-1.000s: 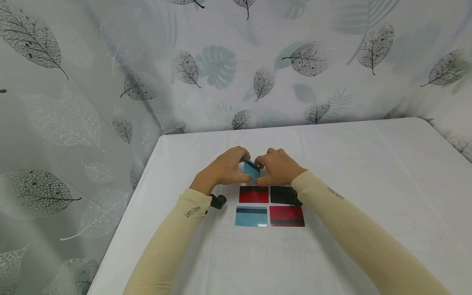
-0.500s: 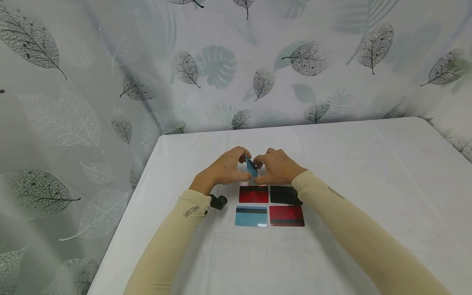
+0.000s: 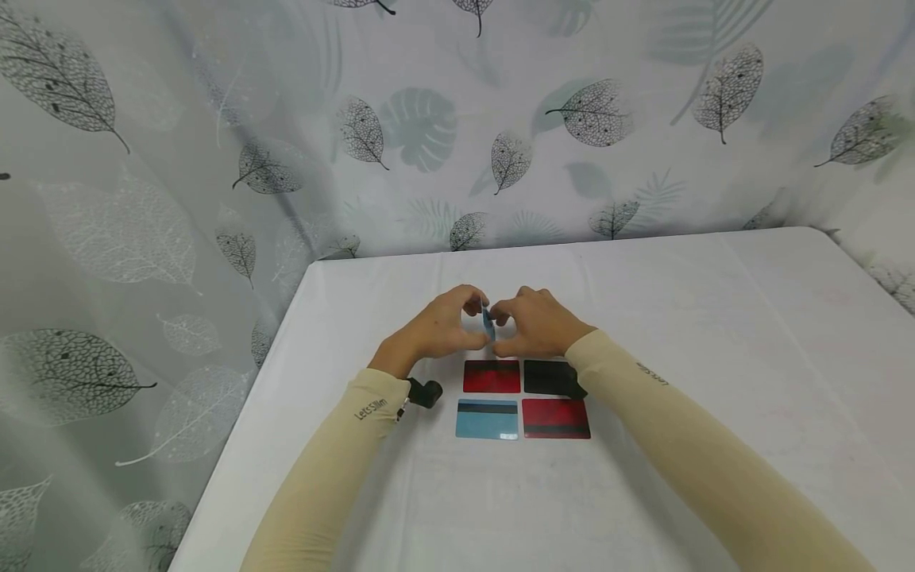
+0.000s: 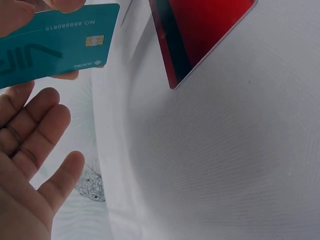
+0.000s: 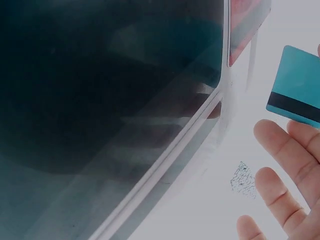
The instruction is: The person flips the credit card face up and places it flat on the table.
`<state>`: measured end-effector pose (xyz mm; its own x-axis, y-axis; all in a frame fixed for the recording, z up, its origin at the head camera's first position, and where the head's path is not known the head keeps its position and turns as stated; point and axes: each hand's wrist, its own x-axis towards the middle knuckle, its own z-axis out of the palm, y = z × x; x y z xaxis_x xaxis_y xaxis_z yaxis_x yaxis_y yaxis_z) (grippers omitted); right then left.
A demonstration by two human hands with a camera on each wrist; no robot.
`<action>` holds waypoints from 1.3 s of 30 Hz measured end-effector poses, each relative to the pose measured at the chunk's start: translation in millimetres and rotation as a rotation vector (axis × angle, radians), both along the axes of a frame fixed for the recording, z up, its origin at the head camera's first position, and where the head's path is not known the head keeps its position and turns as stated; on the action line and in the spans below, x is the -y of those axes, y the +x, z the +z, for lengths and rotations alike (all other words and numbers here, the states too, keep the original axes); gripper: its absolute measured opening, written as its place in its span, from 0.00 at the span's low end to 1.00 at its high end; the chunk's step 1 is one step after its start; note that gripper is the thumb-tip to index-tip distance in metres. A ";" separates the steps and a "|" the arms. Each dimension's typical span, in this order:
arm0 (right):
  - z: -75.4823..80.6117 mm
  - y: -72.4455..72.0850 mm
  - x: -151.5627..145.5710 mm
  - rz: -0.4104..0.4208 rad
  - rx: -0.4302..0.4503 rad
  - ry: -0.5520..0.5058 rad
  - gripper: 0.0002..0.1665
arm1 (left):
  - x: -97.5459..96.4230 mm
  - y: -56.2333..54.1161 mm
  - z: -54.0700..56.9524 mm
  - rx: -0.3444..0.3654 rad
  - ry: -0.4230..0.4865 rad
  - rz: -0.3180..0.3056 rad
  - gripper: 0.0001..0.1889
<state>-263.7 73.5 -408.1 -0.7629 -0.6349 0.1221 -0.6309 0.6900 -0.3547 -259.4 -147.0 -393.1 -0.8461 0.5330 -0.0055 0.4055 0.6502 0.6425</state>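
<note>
Between my two hands a teal-blue bank card (image 3: 488, 324) stands upright over the table, almost edge-on in the head view. The left wrist view shows the side of this bank card (image 4: 65, 42) with a gold chip and a printed number. Its black-striped back appears on the bank card (image 5: 297, 87) in the right wrist view. My left hand (image 3: 445, 322) pinches it from the left, thumb near the bottom and fingertips at the top. From the right, my right hand (image 3: 534, 324) pinches it too, its other fingers loosely curled.
Laid out in two rows nearer me are a red card (image 3: 492, 376), a black card (image 3: 549, 378), a blue card (image 3: 488, 419) and another red card (image 3: 556, 419). A white cloth covers the table (image 3: 686, 334); a leaf-patterned curtain (image 3: 457, 127) hangs behind.
The held bank card has turned from showing its striped face to nearly edge-on. Both hands stay in almost the same place, and the cards on the table have not moved.
</note>
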 end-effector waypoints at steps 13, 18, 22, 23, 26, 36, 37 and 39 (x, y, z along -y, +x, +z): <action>2.4 1.9 2.9 -0.006 0.023 0.005 0.32 | -1.4 0.7 -0.5 -0.010 0.001 0.010 0.29; 2.2 1.1 2.9 -0.006 0.019 0.005 0.33 | -1.2 -0.4 -0.8 -0.009 -0.010 0.013 0.27; 2.7 1.5 2.1 -0.018 0.018 0.007 0.33 | -0.1 -1.0 -0.5 -0.005 -0.009 0.013 0.27; 2.8 1.5 1.9 -0.022 0.017 0.007 0.33 | 0.3 -1.1 -0.3 -0.007 -0.010 0.013 0.27; 3.4 1.8 1.2 -0.029 0.013 0.001 0.32 | 1.2 -1.0 0.0 -0.016 -0.012 0.012 0.26; 2.9 0.8 0.3 -0.029 -0.014 -0.055 0.34 | 1.2 -1.0 -1.1 -0.020 -0.018 0.009 0.27; 3.3 0.9 0.4 -0.030 -0.012 -0.063 0.34 | 1.2 -1.0 -1.1 -0.021 -0.020 0.009 0.28; 4.4 1.3 0.4 -0.032 -0.011 -0.080 0.35 | 1.0 -0.9 -1.2 -0.021 -0.022 0.009 0.29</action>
